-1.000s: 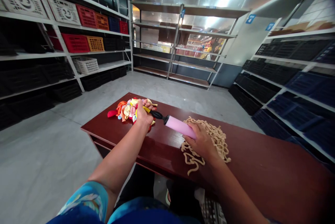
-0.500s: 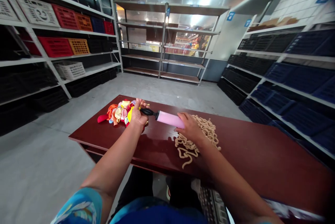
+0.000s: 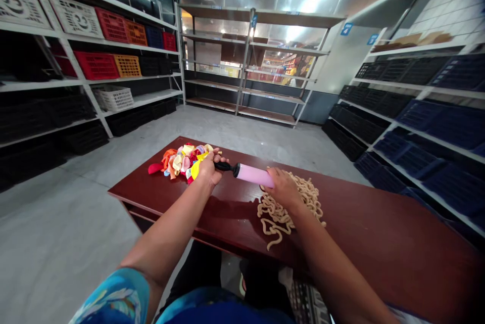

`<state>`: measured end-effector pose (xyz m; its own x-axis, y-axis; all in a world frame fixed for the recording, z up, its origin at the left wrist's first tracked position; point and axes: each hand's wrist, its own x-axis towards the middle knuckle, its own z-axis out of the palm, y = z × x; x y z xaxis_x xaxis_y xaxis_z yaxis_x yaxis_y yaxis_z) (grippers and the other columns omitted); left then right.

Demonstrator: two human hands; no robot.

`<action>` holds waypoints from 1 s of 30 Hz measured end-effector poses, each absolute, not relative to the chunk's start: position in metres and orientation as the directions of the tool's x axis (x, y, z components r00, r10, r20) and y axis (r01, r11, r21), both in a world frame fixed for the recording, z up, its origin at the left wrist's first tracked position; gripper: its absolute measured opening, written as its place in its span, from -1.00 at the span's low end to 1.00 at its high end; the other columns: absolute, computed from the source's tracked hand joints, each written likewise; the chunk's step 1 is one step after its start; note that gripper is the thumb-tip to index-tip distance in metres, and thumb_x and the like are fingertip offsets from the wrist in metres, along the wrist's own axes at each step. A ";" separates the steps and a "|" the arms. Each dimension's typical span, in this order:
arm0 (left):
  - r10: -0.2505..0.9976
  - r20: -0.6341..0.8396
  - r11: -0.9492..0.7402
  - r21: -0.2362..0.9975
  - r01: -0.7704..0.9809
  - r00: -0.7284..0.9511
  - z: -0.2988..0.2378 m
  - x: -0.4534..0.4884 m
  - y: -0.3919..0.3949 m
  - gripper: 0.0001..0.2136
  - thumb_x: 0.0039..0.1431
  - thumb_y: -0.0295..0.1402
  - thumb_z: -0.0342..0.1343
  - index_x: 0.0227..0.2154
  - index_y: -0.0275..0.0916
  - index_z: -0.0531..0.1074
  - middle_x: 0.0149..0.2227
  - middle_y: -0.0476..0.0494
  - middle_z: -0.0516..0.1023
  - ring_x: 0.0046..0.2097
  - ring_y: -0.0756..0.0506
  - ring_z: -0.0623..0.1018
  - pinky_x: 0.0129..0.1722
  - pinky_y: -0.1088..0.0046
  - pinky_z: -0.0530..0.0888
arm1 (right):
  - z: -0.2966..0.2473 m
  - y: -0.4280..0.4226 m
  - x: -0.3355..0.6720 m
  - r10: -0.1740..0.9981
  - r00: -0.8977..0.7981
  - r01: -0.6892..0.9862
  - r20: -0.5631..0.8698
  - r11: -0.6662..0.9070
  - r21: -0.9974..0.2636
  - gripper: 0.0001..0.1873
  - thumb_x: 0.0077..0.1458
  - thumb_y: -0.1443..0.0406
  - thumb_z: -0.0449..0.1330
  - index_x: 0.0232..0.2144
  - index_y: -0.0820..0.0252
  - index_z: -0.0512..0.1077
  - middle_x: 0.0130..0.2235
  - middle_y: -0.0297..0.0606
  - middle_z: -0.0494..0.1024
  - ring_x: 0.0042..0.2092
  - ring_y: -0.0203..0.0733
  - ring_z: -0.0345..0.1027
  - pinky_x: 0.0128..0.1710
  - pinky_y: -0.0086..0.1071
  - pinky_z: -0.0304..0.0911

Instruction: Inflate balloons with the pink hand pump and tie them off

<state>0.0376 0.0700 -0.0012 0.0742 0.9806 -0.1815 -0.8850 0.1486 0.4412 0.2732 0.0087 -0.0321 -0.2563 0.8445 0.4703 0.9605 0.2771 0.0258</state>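
A pink hand pump [image 3: 252, 174] with a black nozzle lies level above the dark red table [image 3: 379, 243]. My right hand [image 3: 282, 190] is closed round the pump's near end. My left hand [image 3: 209, 168] is closed at the black nozzle and pinches a yellow balloon [image 3: 197, 167] against it. Just beyond my left hand lies a heap of flat balloons [image 3: 176, 160] in red, orange, pink and yellow. Under my right hand a tangle of beige cord [image 3: 293, 207] spreads on the table.
Metal shelves line the room: on the left they hold red, orange and white crates [image 3: 113, 63] and black bins, on the right dark blue and black bins [image 3: 417, 111]. Bare shelves [image 3: 246, 76] stand at the back. The grey floor [image 3: 49, 233] lies left of the table.
Both hands keep their hold on the pump and balloon. The view has swung a little, and the hands and pump have shifted slightly with it.
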 end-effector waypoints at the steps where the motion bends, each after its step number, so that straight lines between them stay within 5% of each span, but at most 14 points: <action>1: 0.985 -0.166 0.113 0.443 -0.889 0.043 0.002 0.038 0.069 -0.89 0.21 -0.43 -0.08 -0.39 -0.25 0.31 -0.70 0.14 0.09 -0.64 0.06 0.29 -0.41 0.40 0.42 | -0.031 0.011 0.276 0.852 -0.242 0.965 0.465 0.263 0.020 -0.63 -0.03 0.28 0.15 -0.11 0.18 0.29 -0.16 -0.15 0.42 -0.14 -0.05 0.24 -0.11 -0.27 0.15; 13: 0.974 -0.106 -0.126 0.476 -0.870 -0.199 0.021 0.004 0.088 -0.87 0.22 -0.44 -0.13 -0.39 -0.24 0.31 -0.72 0.15 0.06 -0.66 0.07 0.25 -0.44 0.45 0.37 | -0.044 0.038 0.316 0.876 -0.072 0.986 0.477 0.134 -0.098 -0.62 -0.09 0.32 0.16 -0.14 0.21 0.31 -0.16 -0.16 0.42 -0.15 -0.10 0.25 -0.17 -0.33 0.14; 30: 0.996 -0.011 -0.068 0.525 -0.848 -0.086 -0.005 0.079 0.106 -0.87 0.20 -0.36 -0.04 -0.31 -0.30 0.37 -0.69 0.16 0.03 -0.64 0.08 0.23 -0.43 0.44 0.38 | -0.051 0.050 0.308 0.859 -0.125 0.977 0.497 0.193 -0.088 -0.66 -0.04 0.16 0.20 -0.21 0.17 0.31 -0.22 -0.20 0.43 -0.18 -0.12 0.26 -0.24 -0.35 0.11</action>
